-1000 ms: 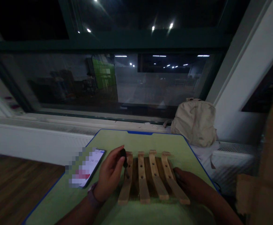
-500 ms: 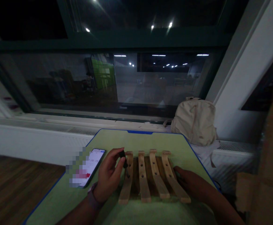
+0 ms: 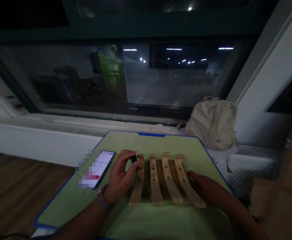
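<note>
A wooden rack point(image 3: 156, 180) of several pale slats with drilled holes, fixed over a darker board, lies on a green cutting mat point(image 3: 125, 143). My left hand point(image 3: 119, 176) pinches a small black object point(image 3: 134, 159) at the top end of the leftmost slat. What the object is stays unclear in the dim light. My right hand point(image 3: 203, 185) rests against the rightmost slat, its fingertips in shadow.
A smartphone point(image 3: 95, 170) with a lit, blurred screen lies on the mat left of my left hand. A beige backpack point(image 3: 212, 125) sits behind the mat, before a window and radiator. Cardboard point(image 3: 278, 196) stands at right; a wooden floor point(image 3: 23, 186) lies left.
The whole scene sits higher in the view as my head has tilted down. My left hand has stayed near the top of the left slat, still pinching the black object.
</note>
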